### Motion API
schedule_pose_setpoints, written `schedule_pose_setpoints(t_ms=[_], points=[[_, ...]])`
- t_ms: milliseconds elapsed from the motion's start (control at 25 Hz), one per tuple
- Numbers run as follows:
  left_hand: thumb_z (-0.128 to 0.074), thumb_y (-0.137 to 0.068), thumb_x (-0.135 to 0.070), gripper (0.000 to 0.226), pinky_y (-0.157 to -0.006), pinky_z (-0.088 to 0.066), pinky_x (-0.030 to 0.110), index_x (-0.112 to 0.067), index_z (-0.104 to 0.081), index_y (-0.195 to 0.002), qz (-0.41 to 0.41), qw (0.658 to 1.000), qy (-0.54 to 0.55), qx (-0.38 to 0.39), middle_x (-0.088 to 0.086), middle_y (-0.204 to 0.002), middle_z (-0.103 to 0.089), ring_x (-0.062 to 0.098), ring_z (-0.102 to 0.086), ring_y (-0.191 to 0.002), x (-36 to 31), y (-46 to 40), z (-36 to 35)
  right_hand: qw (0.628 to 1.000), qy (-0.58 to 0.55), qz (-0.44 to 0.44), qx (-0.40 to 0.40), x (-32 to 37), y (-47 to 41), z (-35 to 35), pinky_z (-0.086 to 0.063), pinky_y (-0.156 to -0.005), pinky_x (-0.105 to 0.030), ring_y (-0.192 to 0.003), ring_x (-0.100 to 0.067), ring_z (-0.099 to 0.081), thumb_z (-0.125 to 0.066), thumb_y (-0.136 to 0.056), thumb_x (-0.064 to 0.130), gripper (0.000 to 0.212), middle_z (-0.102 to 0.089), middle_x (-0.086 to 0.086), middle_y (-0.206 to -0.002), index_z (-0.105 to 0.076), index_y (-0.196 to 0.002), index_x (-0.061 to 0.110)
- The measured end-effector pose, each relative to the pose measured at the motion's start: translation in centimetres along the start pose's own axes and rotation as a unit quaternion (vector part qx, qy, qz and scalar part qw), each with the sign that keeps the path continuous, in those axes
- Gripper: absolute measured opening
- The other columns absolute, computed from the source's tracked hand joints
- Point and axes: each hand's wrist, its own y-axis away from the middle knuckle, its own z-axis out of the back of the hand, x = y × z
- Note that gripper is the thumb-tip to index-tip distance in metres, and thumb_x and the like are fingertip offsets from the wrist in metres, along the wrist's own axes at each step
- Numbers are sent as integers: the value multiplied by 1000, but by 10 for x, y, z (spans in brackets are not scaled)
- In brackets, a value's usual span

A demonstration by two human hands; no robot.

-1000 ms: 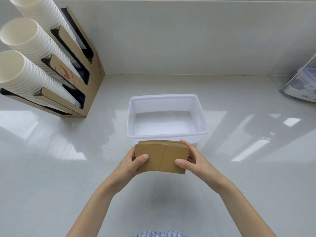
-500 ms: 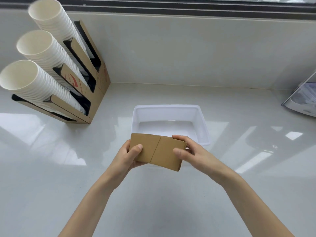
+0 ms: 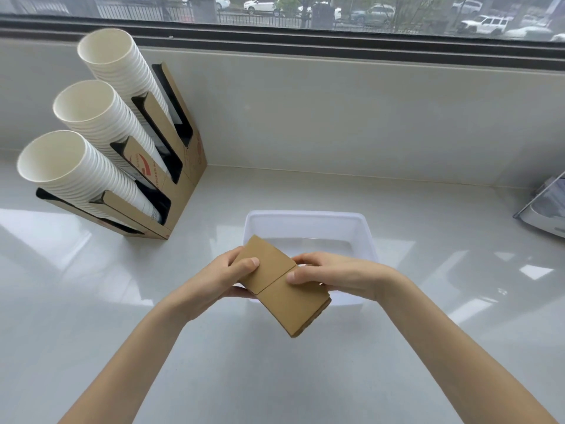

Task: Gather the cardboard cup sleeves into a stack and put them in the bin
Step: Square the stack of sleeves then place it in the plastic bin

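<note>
A stack of flat brown cardboard cup sleeves (image 3: pixel 282 287) is held in the air between both hands, tilted so its right end points down toward me. My left hand (image 3: pixel 224 276) grips its upper left end, thumb on top. My right hand (image 3: pixel 333 275) grips its right side, thumb pressed near the middle seam. The stack hangs over the near edge of a white plastic bin (image 3: pixel 308 221), which stands on the white counter just behind my hands. The bin's near wall is mostly hidden by the stack and my hands.
A cardboard dispenser rack (image 3: pixel 180 191) with three slanted stacks of white paper cups (image 3: pixel 88 117) stands at the back left. A clear stand (image 3: pixel 547 206) sits at the right edge. A low wall and a window run behind the counter.
The stack has been lifted from the counter and turned from level to tilted, right end down, moving over the bin's near edge. The camera has tipped up, bringing the window into view.
</note>
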Motion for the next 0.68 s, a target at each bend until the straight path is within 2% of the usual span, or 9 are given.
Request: schedule_pose_setpoints(t_ms=[80,240,360,480,600,680], points=[[-53,-55,-52,49,-61,-53,16,-24,-58,-95,10,1000,-12,7,-7,-84,-66,4,-67,-76,-3,-5,2,999,-34,10,4,-4,-7,-3,-46,-95,-33,-105,-23,-61,-57,-70,40,52,-63,-7,-115,-54,-116,17],[-54,-57,-56,48,-64,-55,18,-24,-62,-92,21,999,-28,1,-4,-85,-68,7,-68,-81,-10,-18,7,993,-116,8,-16,-10,-23,-3,-44,-72,-24,-82,-15,-57,-55,-67,37,43,-60,-3,-95,-55,-102,14],[-52,-71,-58,39,-64,-56,20,-26,-62,-91,18,999,-29,-36,-1,-90,-67,11,-67,-85,-16,-29,8,983,-182,24,-9,-12,-33,3,-44,-57,-19,-68,-11,-57,-52,-69,35,39,-59,-2,-83,-56,-99,11],[-34,-89,-48,33,-71,-53,24,-28,-58,-97,28,994,-7,-108,-2,-106,-62,11,-60,-95,-14,-43,18,966,-256,28,-40,-13,-44,11,-42,-58,-22,-61,-11,-55,-51,-78,31,20,-56,-1,-75,-59,-87,15],[-40,-91,-36,29,-78,-46,26,-20,-52,-112,39,977,-26,-210,4,-122,-56,14,-55,-103,4,-55,31,949,-307,5,-77,-20,-67,18,-46,-59,-24,-67,-15,-58,-51,-83,29,18,-57,-3,-82,-60,-89,15],[-41,-92,-29,31,-84,-42,29,-16,-49,-119,67,967,-46,-241,6,-126,-53,16,-51,-106,18,-60,35,935,-337,-35,-101,-22,-84,17,-50,-59,-25,-71,-17,-61,-50,-85,27,17,-59,-5,-86,-59,-90,14]])
